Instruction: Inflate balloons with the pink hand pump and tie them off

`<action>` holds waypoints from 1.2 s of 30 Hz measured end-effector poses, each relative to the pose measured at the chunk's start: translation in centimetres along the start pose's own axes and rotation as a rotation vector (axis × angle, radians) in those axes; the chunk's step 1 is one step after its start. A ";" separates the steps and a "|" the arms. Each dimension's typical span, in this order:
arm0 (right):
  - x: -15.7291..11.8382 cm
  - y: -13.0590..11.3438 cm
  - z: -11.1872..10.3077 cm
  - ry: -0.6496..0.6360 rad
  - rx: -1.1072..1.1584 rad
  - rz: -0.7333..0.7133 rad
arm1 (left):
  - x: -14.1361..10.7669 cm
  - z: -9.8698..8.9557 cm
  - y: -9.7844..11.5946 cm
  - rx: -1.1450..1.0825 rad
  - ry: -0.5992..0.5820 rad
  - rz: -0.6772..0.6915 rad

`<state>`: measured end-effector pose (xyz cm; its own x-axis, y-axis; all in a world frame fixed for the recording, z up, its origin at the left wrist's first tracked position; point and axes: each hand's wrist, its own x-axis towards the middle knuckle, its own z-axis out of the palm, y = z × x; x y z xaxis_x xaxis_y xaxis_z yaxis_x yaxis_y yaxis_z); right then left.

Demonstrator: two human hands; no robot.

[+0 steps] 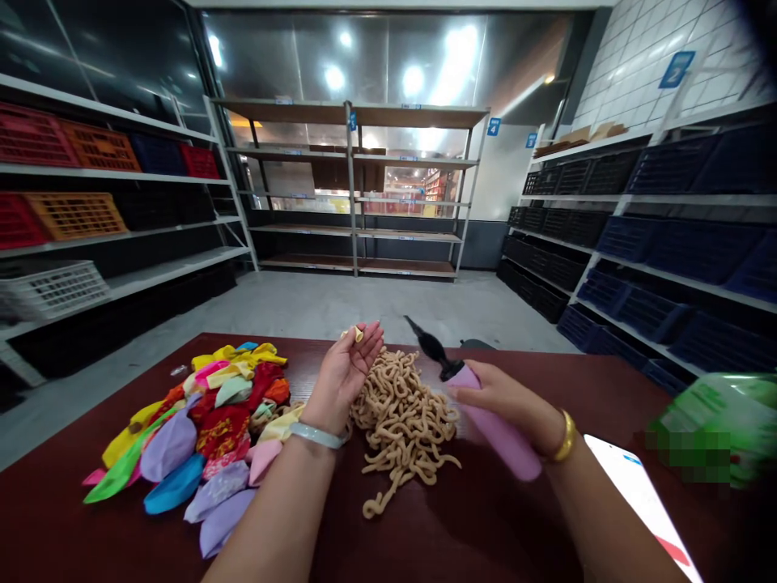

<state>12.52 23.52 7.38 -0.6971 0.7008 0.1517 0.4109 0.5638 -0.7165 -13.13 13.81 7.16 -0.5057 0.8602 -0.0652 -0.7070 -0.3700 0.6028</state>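
My left hand (347, 374) is raised palm up over the table, its thumb and forefinger closed on a small pale yellow piece (358, 333); the other fingers are loosely extended. My right hand (507, 401) is wrapped round a pink bottle (494, 437) with a black nozzle (432, 344), which points up and to the left. Between and below my hands lies a heap of tan, curly, cord-like pieces (406, 413). Left of my left forearm is a pile of colourful limp pieces (224, 421), which look like balloons or cloth.
The dark red table (473, 534) bears a lit phone (637, 502) and a green plastic bag (722, 421) on the right. Beyond it stand metal racks (355, 231), with orange crates (78, 219) at left and dark blue crates (698, 251) at right.
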 end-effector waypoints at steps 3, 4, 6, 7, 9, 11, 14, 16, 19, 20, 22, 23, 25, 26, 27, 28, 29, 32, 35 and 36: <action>-1.0 -2.2 1.0 -0.237 0.168 -0.098 | -0.2 0.4 -0.4 0.022 -0.016 0.012; -1.1 -2.6 1.4 -0.271 0.175 -0.107 | -0.4 0.6 -0.5 0.032 -0.021 0.019; -1.2 -3.0 2.0 -0.289 0.156 -0.117 | -0.8 1.0 -0.8 0.056 -0.040 0.020; -1.2 -2.9 2.2 -0.283 0.144 -0.125 | -1.0 1.3 -1.0 0.067 -0.050 0.014; -1.0 -2.7 2.3 -0.265 0.123 -0.142 | -1.4 1.8 -1.3 0.086 -0.071 -0.001; -0.8 -2.5 2.2 -0.241 0.100 -0.144 | -1.7 2.0 -1.6 0.097 -0.101 -0.003; -0.8 -2.3 2.0 -0.210 0.077 -0.137 | -1.8 2.0 -2.1 0.121 -0.153 -0.006; -0.8 -2.5 1.8 -0.222 0.082 -0.143 | -1.8 1.9 -2.4 0.144 -0.173 -0.002; -0.9 -2.7 1.8 -0.267 0.073 -0.124 | -1.8 1.9 -2.7 0.166 -0.183 0.015; -0.9 -2.7 1.9 -0.276 0.066 -0.111 | -1.9 2.0 -2.8 0.172 -0.183 0.021; -0.8 -2.5 2.1 -0.271 0.059 -0.094 | -2.2 2.2 -3.0 0.189 -0.186 0.028; -0.8 -2.4 2.2 -0.258 0.057 -0.092 | -2.3 2.4 -3.1 0.196 -0.192 0.025; -0.7 -2.1 2.4 -0.223 0.052 -0.091 | -2.7 2.7 -3.5 0.197 -0.212 0.010; -0.6 -2.0 2.4 -0.207 0.046 -0.092 | -2.8 2.8 -3.6 0.193 -0.225 0.002; -0.6 -1.9 2.5 -0.191 0.037 -0.090 | -2.9 2.9 -3.8 0.191 -0.236 -0.004; -0.5 -1.8 2.5 -0.180 0.025 -0.088 | -3.0 3.0 -4.0 0.195 -0.242 -0.007; -0.5 -1.8 2.5 -0.167 0.012 -0.087 | -3.1 3.1 -4.1 0.208 -0.243 -0.002; -0.6 -2.1 2.5 -0.104 -0.064 -0.097 | -3.1 3.2 -4.3 0.335 -0.199 0.056; -0.9 -2.7 2.6 0.016 -0.224 -0.103 | -3.0 3.1 -4.4 0.500 -0.162 0.133; -1.0 -2.9 2.6 0.059 -0.281 -0.100 | -3.0 3.0 -4.3 0.530 -0.171 0.130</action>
<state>10.46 20.05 7.51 -0.7104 0.6551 0.2572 0.4941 0.7245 -0.4806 -7.05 13.89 7.18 -0.4537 0.8802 0.1394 -0.2772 -0.2881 0.9166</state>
